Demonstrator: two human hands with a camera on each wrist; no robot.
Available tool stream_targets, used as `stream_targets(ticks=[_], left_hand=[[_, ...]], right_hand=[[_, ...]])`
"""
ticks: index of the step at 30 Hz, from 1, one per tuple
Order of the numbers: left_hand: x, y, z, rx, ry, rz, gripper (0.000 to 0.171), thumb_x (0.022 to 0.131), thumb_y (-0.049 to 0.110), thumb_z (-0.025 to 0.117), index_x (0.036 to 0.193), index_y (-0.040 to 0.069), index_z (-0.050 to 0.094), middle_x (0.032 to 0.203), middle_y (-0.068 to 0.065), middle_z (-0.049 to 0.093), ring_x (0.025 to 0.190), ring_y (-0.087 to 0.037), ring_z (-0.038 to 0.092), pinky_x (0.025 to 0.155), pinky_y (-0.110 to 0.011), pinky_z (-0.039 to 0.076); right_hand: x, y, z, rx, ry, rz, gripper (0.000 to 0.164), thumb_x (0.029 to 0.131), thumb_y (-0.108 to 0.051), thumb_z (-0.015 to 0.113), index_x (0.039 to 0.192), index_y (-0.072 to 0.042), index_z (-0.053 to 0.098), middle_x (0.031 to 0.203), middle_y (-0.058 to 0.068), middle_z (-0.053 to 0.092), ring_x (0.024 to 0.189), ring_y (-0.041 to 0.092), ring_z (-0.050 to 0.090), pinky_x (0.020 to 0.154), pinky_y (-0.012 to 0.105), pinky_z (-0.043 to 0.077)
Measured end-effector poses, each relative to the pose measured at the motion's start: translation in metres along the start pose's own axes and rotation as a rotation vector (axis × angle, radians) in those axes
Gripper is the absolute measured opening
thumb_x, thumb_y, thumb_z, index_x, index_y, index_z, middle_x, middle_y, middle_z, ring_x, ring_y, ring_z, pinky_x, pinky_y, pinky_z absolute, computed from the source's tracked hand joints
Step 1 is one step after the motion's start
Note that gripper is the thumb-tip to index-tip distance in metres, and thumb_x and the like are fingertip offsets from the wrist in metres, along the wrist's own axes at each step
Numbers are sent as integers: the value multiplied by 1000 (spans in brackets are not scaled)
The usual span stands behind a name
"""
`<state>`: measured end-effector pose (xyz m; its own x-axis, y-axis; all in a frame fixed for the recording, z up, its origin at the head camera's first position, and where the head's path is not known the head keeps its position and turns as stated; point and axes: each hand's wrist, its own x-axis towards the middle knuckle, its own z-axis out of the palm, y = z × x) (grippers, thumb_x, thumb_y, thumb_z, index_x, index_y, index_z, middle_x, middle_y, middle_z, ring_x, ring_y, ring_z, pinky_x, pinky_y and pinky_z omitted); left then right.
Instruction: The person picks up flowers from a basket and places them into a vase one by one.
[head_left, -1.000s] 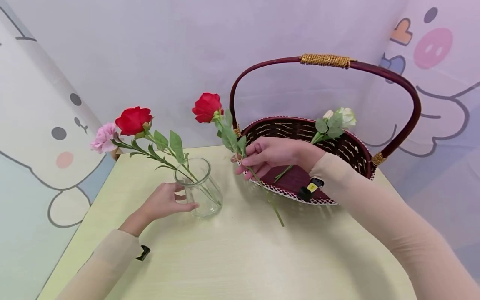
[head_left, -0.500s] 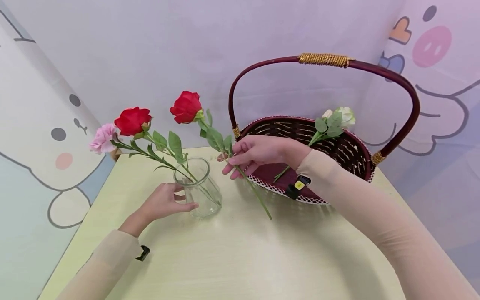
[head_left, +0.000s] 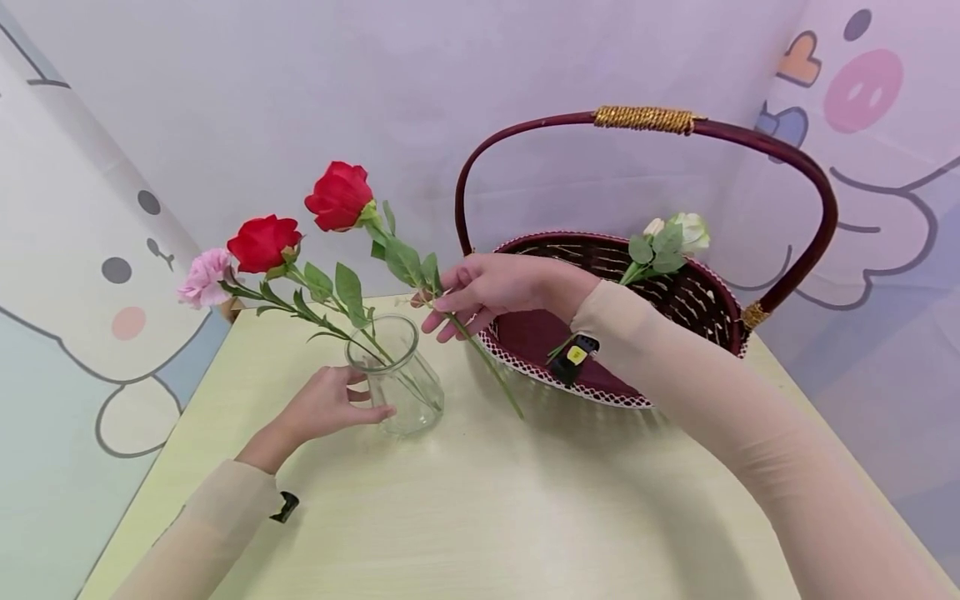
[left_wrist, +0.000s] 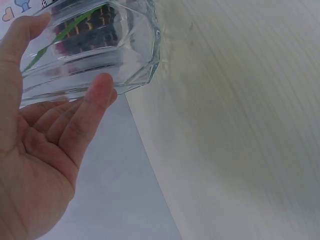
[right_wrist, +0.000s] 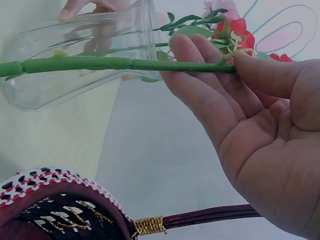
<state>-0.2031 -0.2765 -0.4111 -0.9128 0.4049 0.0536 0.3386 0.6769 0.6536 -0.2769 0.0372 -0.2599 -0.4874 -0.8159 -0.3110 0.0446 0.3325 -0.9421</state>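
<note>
My left hand [head_left: 326,406] grips the side of a clear glass vase [head_left: 411,392] standing on the table, thumb in front and fingers on the left. In the left wrist view, thumb and fingers lie along its wall [left_wrist: 127,70]. Inside the vase lean a red rose [head_left: 264,243] and a pink carnation [head_left: 206,277], heads tilted left. My right hand [head_left: 502,287] pinches another red rose [head_left: 339,197] by its stem, just right of and above the vase. Its head points up and left, while the bare stem end [head_left: 504,390] slants down to the right, outside the vase.
A dark red woven basket [head_left: 708,304] with a tall arched handle [head_left: 645,119] stands at the back right, partly behind the right arm. A white flower [head_left: 688,232] with green leaves leans in it. A curtain [head_left: 405,75] with cartoon animals hangs behind the table.
My right hand has moved left and slightly up with the red rose, bringing its head above the vase's flowers. My left hand and the vase have stayed in place.
</note>
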Motion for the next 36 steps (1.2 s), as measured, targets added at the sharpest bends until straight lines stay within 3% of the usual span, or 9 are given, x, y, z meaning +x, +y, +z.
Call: stream_targets(ticks=[5, 11, 18, 23, 27, 34, 36], left_hand=[[0, 1, 0, 5, -6, 7, 62, 79, 46, 86, 118, 0, 71, 94, -3, 74, 90, -25, 75, 75, -38, 64], [0, 1, -1, 24, -6, 0, 63, 79, 48, 86, 115, -1, 71, 89, -3, 74, 91, -30, 75, 78, -47, 63], [0, 0, 0, 27, -1, 5, 64, 78, 49, 86, 116, 0, 71, 95, -6, 75, 90, -27, 75, 78, -46, 63], [1, 0, -1, 31, -1, 9, 65, 79, 49, 86, 116, -2, 71, 93, -6, 75, 90, -28, 75, 77, -45, 64], [1, 0, -2, 35, -4, 12, 65, 79, 49, 85, 115, -3, 71, 93, -6, 75, 90, -27, 75, 76, -41, 64], [0, 0, -2, 10, -9, -4, 64, 78, 50, 86, 117, 2, 72, 96, -4, 75, 92, -24, 75, 78, -43, 64], [0, 0, -2, 5, -9, -5, 63, 78, 50, 86, 117, 3, 72, 97, -4, 75, 92, -23, 75, 78, -43, 64]], right_hand=[[5, -8, 3, 38, 13, -17, 24, 108, -10, 50, 127, 1, 57, 125, 17, 69, 114, 32, 67, 99, 43, 56], [10, -14, 9, 59, 6, -37, 12, 108, -9, 49, 108, 3, 51, 125, 16, 69, 114, 32, 67, 100, 43, 56], [18, -27, 13, 52, 54, -55, 26, 108, -10, 48, 131, -3, 58, 121, 13, 71, 114, 32, 67, 101, 45, 54], [23, -39, 17, 77, 78, -91, 30, 108, -10, 49, 135, -4, 59, 122, 13, 71, 117, 35, 65, 104, 48, 52], [26, -47, 20, 84, 88, -133, 29, 108, -10, 48, 134, -3, 59, 122, 13, 70, 116, 34, 66, 100, 44, 55], [37, -52, 29, 106, 39, -120, 30, 108, -9, 48, 133, 6, 54, 129, 22, 65, 112, 36, 67, 92, 42, 59], [39, -55, 31, 82, 28, -121, 33, 108, -9, 47, 137, 4, 53, 130, 21, 65, 115, 37, 65, 92, 41, 59]])
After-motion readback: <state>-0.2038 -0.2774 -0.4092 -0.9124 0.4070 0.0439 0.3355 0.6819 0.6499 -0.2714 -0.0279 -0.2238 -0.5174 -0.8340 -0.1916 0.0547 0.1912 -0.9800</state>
